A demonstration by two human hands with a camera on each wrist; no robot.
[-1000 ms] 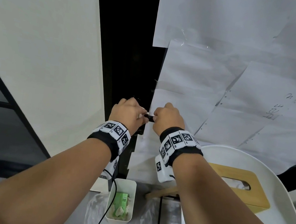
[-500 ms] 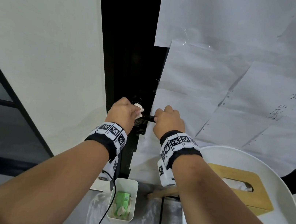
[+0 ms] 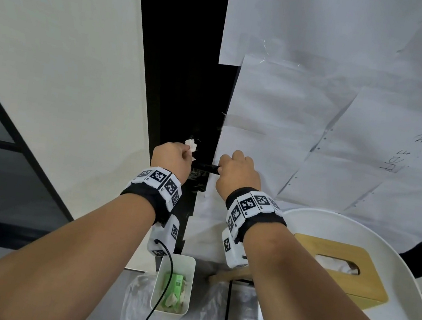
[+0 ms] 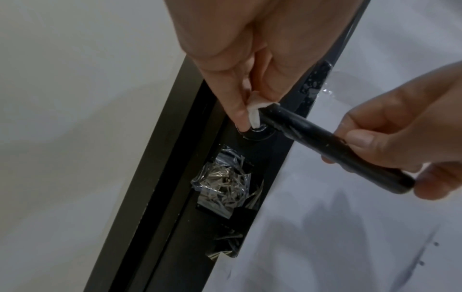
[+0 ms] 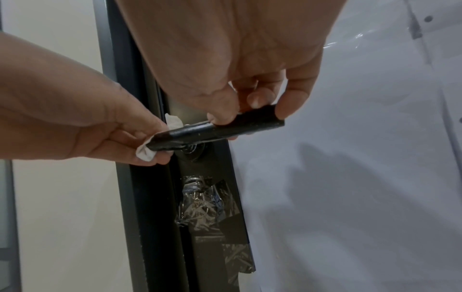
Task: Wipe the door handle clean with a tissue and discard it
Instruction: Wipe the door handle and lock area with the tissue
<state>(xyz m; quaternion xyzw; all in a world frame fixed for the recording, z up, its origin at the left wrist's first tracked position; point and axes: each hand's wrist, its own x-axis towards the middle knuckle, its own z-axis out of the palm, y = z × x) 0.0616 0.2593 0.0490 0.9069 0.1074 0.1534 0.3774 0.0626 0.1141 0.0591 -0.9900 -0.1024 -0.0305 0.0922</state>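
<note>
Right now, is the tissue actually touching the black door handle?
Touching. The right wrist view shows the tissue, pinched in the left hand, pressed against the pivot end of the door handle; the right hand grips the other end.

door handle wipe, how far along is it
Already done: a tissue is out, pinched in the left hand. In hand: it is pressed to the hinge end of the black door handle, which the right hand steadies. Left: finishing the wipe, then dropping the tissue into the white bin below.
</note>
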